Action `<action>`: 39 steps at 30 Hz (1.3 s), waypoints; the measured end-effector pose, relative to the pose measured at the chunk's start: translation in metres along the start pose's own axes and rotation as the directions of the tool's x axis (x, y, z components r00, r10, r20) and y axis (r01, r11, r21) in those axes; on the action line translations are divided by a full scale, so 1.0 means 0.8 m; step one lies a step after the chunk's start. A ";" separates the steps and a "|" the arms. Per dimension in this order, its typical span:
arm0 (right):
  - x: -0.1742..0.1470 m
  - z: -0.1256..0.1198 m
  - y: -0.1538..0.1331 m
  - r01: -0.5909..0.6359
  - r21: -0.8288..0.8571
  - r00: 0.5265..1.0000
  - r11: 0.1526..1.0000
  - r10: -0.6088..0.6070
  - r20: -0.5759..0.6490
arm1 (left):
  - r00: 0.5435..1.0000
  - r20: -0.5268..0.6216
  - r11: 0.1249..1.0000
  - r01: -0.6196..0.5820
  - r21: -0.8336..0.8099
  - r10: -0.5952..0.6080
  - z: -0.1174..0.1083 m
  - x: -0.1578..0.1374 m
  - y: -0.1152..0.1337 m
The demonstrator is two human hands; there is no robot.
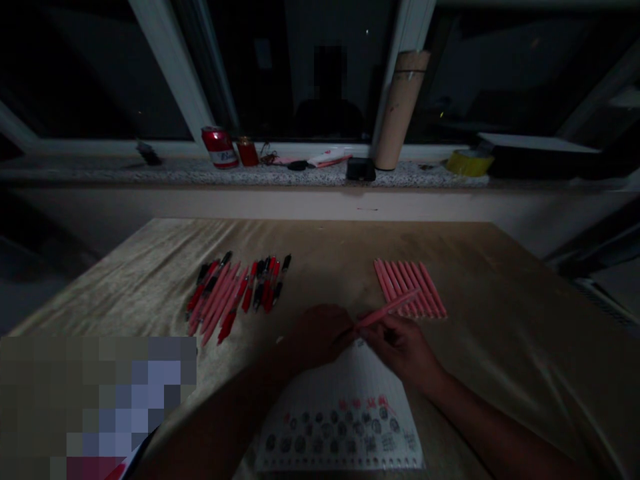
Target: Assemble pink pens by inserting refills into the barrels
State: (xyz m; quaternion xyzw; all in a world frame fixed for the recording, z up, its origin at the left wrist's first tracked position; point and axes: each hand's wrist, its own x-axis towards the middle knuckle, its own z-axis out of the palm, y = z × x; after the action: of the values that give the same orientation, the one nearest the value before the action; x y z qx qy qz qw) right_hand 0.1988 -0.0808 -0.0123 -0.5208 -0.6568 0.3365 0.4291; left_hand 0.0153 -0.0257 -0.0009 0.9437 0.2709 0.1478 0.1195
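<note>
A pink pen (393, 308) is held at a slant above the top of a lined notepad sheet (345, 380). My right hand (403, 343) pinches it from below, and my left hand (325, 327) is closed at its lower left end; the left fingertips are dark and partly hidden. Just beyond the right hand, several pink pens (427, 287) lie side by side in a neat row. To the left of my left hand is a looser group of pink pens (220, 297), with red and black pens (267, 283) among and beside them. Black and red scribbled marks cover the sheet's near part.
A cloth-covered table (330, 247) stands against a wall below a window. On the granite sill (300, 175) are a red can (219, 148), a red jar (247, 152), a tall tan cylinder (403, 110), a small black box (361, 169) and yellow tape (469, 163). The lower left is blurred out.
</note>
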 end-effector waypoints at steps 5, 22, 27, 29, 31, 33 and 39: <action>0.000 -0.007 -0.005 0.069 -0.099 0.997 0.993 -0.066 0.035 | 0.994 -0.070 0.985 0.076 -0.154 -0.088 -0.004 -0.002 0.002; -0.002 -0.006 -0.026 0.276 -0.454 0.944 0.847 -0.148 0.296 | 0.860 0.025 0.349 0.233 -0.908 -0.509 -0.013 0.004 -0.021; -0.003 -0.005 -0.026 0.279 -0.454 0.942 0.846 -0.151 0.299 | 0.855 0.023 0.378 0.253 -0.890 -0.517 -0.016 0.004 -0.020; -0.004 -0.006 -0.027 0.278 -0.460 0.943 0.843 -0.148 0.299 | 0.849 0.018 0.390 0.262 -0.883 -0.528 -0.016 0.003 -0.021; -0.004 -0.006 -0.027 0.278 -0.463 0.943 0.841 -0.148 0.298 | 0.844 0.008 0.403 0.264 -0.876 -0.536 -0.014 0.002 -0.023; -0.004 -0.007 -0.026 0.278 -0.463 0.946 0.842 -0.156 0.284 | 0.839 -0.009 0.420 0.264 -0.868 -0.545 -0.012 0.001 -0.024; -0.004 -0.007 -0.020 0.268 -0.476 0.962 0.838 -0.202 0.185 | 0.807 -0.033 0.391 0.249 -0.886 -0.589 -0.014 0.002 -0.022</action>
State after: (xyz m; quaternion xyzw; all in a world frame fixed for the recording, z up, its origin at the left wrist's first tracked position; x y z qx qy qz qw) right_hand 0.1977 -0.0875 0.0039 -0.5063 -0.8059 0.1336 0.2763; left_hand 0.0046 -0.0084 0.0043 0.6160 0.4121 0.3863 0.5490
